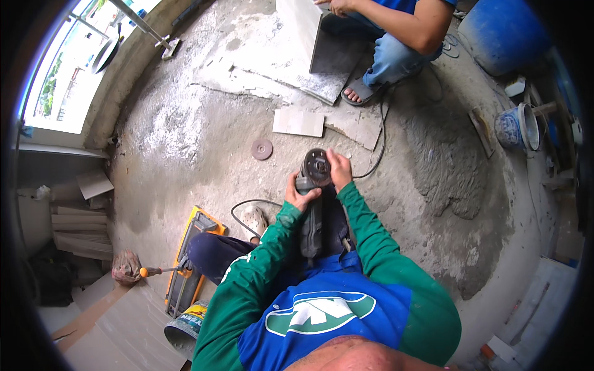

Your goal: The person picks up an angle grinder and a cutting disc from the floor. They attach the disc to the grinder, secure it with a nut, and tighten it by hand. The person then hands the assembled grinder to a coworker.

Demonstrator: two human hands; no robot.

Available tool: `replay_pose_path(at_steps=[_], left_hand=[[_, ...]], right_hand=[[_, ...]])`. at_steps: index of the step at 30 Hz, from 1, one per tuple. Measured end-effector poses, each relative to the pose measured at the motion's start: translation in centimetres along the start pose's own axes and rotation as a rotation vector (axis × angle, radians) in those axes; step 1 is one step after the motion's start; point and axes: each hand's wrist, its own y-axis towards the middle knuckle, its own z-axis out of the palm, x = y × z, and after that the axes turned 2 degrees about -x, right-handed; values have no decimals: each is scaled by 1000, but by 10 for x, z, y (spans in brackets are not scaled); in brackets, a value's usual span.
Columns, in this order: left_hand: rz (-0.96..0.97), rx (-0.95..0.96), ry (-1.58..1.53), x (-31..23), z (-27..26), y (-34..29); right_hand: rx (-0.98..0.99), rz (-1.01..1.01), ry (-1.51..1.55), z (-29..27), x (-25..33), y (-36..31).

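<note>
An angle grinder (pixel 312 226) stands with its head up between my legs, its body running down toward my lap. My left hand (pixel 299 195) is wrapped around the grinder just below its head. On that head sits a dark disc (pixel 316 166) with holes around its centre. My right hand (pixel 339 169) is closed at the disc's right edge, thumb and fingers against it; part of this grip is hidden. A loose brownish-red grinding disc (pixel 262 149) lies flat on the floor ahead. Just beyond it rests a pale rectangular tile piece (pixel 298 123).
Ahead, another person (pixel 396 55) crouches in sandals, a hand on an upright tile (pixel 302 31). To my left are a yellow tile cutter (pixel 192 256) and a bucket (pixel 185 326). Wet mortar (pixel 451 167) spreads at right, near a blue-and-white pail (pixel 515 127). Cables (pixel 382 139) cross the floor.
</note>
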Motion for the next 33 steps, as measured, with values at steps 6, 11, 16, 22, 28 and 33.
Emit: replay_pose_path(at_steps=[6, 11, 16, 22, 28, 33], left_hand=[[13, 197, 167, -27, -4, -21], [306, 432, 808, -76, -2, -9], [168, 802, 675, -112, -6, 4], [179, 730, 433, -159, -23, 27], [165, 218, 332, -116, -7, 3], [105, 327, 402, -111, -3, -13]], right_hand=[[-77, -265, 88, -3, 18, -42], [-212, -347, -89, -25, 47, -70], [-301, -418, -206, -29, 77, -99], [-235, -468, -246, -25, 78, -107], [-229, -421, -137, -17, 68, -104], [-236, -421, -118, -22, 65, -101]])
